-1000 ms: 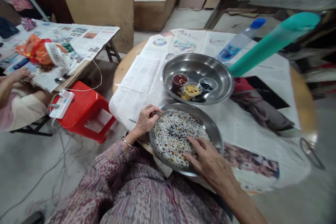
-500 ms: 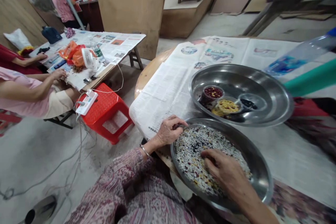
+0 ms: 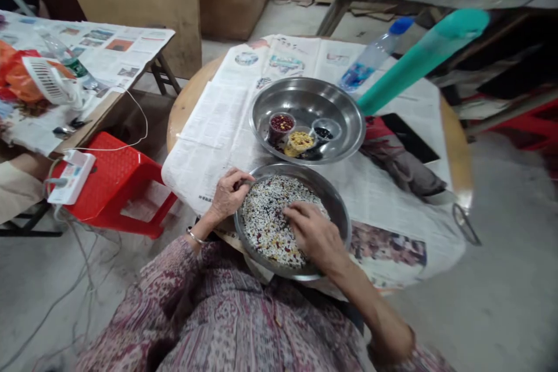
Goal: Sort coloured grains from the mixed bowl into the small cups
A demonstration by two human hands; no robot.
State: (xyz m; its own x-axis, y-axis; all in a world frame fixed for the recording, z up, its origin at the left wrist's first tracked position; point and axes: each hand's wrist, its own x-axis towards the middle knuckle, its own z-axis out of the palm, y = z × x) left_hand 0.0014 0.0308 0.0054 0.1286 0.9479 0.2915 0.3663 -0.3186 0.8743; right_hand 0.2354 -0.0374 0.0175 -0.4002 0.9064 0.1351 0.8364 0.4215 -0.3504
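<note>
Since a second ago, the right hand [image 3: 316,235] has been drawn together: fingers stretched out and parted then are now seen bunched and curled, tips pushed down among the mixed grains [image 3: 270,229]. Whether anything is pinched there cannot be told, the fingertips being half hidden. The white, dark, red and yellow grains are spread beneath and to the left of that hand, across the floor of the near basin [image 3: 336,206]. And over at its left side, the rim is pinched by the left hand [image 3: 229,195], thumb and curled fingers closed on the edge. Just beyond, the far basin [image 3: 346,119] is occupied by a red-filled cup [image 3: 281,124], a yellow-filled cup [image 3: 300,140] and a dark-filled cup [image 3: 324,132], grouped close together.
</note>
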